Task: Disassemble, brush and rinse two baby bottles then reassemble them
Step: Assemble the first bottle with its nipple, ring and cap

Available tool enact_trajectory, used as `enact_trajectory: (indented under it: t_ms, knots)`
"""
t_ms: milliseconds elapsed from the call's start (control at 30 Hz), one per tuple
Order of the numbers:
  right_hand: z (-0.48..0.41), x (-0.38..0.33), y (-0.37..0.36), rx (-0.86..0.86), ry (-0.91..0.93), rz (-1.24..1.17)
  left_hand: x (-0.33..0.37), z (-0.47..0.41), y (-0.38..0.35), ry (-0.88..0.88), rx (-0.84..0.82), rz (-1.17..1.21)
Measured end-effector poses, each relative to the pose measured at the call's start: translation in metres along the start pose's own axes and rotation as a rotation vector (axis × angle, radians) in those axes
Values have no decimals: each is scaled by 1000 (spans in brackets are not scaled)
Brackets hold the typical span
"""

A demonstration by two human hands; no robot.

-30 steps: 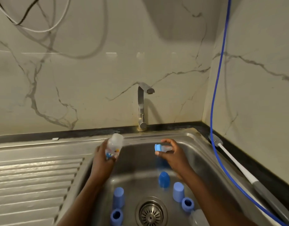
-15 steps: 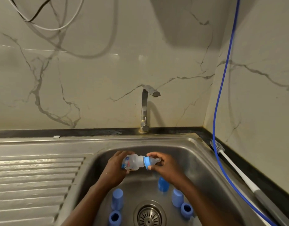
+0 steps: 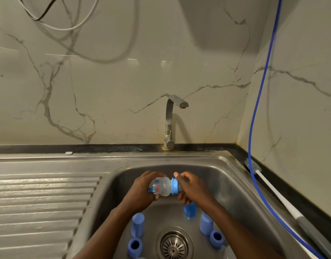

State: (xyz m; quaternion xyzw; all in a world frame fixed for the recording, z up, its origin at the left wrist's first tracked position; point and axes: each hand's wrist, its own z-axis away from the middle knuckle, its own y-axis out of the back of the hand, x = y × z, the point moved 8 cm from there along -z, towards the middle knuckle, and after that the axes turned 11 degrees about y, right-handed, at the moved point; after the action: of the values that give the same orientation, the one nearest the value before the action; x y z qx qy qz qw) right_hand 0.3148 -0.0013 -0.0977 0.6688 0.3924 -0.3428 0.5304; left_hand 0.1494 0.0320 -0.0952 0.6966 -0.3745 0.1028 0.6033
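Note:
A clear baby bottle (image 3: 161, 187) with printed pictures lies sideways over the sink basin (image 3: 233, 186). My left hand (image 3: 140, 193) grips its body from the left. A blue collar ring (image 3: 174, 186) sits on the bottle's neck, and my right hand (image 3: 191, 187) holds that ring with thumb and fingers curled round it; the teat is hidden behind the hand. On the basin floor stand blue caps (image 3: 137, 224) (image 3: 206, 223) (image 3: 189, 210) and blue rings (image 3: 134, 246) (image 3: 217, 237).
The tap (image 3: 170, 120) rises behind the basin, with no water running. A drain strainer (image 3: 174, 245) sits at the basin's centre. A ribbed draining board (image 3: 39, 199) lies left. A white-handled bottle brush (image 3: 269, 186) and a blue hose (image 3: 258, 109) run along the right counter.
One second ago the bottle and ring were apart, one in each hand. The hands came together lower in the basin, and the ring now sits on the bottle's neck.

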Motion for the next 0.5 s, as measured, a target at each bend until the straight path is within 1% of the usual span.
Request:
enact_trajectory:
  t_ms: [67,100,200,300,333,433,500]
  knots:
    - [-1,0,3,25,33,67,1,0,0,-9,-2,4]
    - [-2,-1,5,50,49,53,2,0,-1,-13,-5,5]
    - [-2,-4,5,79,35,-83,0,2,-3,-8,-12,15]
    - [1,-4,-2,37,-19,-255,-5,1,1,16,20,25]
    - [1,-5,-4,8,-3,-258,-7,0,2,26,26,28]
    - [4,-8,-8,-100,65,-158,-8,-1,2,21,27,11]
    - [4,-8,-7,-123,71,-119,-6,0,0,5,14,-6]
